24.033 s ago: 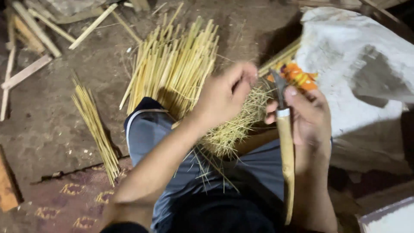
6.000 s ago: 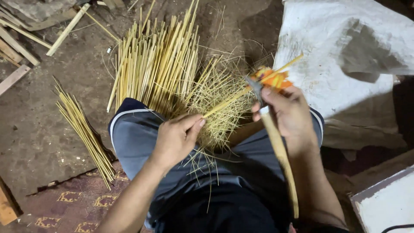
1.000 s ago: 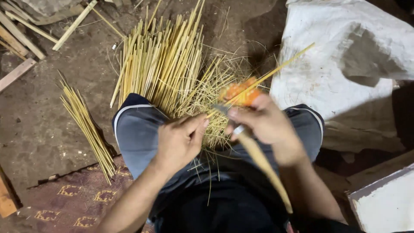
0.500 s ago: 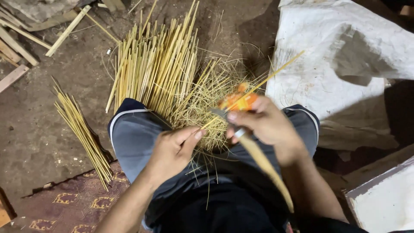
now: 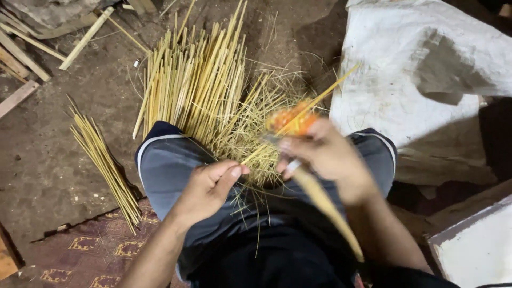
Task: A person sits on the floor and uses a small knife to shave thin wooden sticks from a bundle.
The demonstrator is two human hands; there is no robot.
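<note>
Two bare hands work a thin bamboo stick over the lap, above a heap of pale shavings.

The left hand is curled closed, thumb and fingers pinching the near end of the thin bamboo stick, which slants up and away toward the white sack at the right. The right hand is blurred; its fingers wrap shut around a knife with a long pale handle and an orange wrapping at the blade end, pressed against the stick. The shavings lie between the knees on the grey shorts. A big spread of bamboo sticks lies on the dirt floor beyond the left knee, a smaller bundle to the left beside the patterned mat.
</note>
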